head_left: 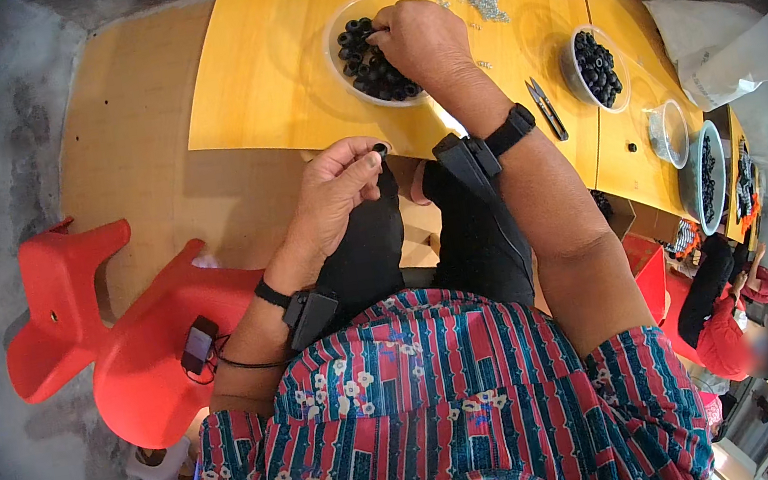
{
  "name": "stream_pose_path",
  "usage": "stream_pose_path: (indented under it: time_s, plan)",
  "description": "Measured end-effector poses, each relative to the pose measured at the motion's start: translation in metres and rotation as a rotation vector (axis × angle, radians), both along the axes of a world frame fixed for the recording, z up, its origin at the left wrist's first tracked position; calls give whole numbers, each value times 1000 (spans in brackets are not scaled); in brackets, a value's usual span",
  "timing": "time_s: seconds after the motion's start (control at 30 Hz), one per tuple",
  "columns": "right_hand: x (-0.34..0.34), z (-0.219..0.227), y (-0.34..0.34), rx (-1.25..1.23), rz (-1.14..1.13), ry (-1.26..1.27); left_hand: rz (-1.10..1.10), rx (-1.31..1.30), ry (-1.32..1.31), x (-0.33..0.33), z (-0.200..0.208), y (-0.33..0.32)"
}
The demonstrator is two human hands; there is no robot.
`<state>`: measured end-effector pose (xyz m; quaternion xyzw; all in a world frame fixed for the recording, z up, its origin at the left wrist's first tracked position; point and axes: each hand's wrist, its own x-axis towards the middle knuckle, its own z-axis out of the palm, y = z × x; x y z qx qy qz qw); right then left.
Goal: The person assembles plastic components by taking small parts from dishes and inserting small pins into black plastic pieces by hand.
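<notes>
My left hand (337,192) is closed in a pinch just off the table's near edge. Between its thumb and forefinger sits a small black ring-shaped piece (380,149). Over a clear round plastic bowl (332,59) reaches my right hand (424,40), its fingertips pressed together above the contents. Whatever those fingertips hold, if anything, is hidden. Several black ring-shaped pieces (375,77) with holes lie loose in that bowl, and my right hand covers part of its far right side.
Small clear bits (472,0) lie scattered beyond the bowl. To the right are black-handled thread snips (547,109), a second bowl of black pieces (567,71), a clear tub (668,136) and a blue-green basin (713,146). Red chairs (154,359) stand left; people sit far right.
</notes>
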<state>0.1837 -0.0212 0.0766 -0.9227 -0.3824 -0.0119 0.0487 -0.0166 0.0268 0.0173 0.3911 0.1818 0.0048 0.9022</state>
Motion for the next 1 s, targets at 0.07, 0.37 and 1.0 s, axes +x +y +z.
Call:
stream_pose_path:
  time_s: [0.07,0.37,1.0]
  plan:
    - [1,-3,-1,47,36,-24,0,-4,-7,1,-2,-1]
    - [-20,2,-41,839,150,655,64,3,-51,1,1,1]
    - [-50,-30,-139,1452,-484,1519,-21,-118,-108,15,1,-13]
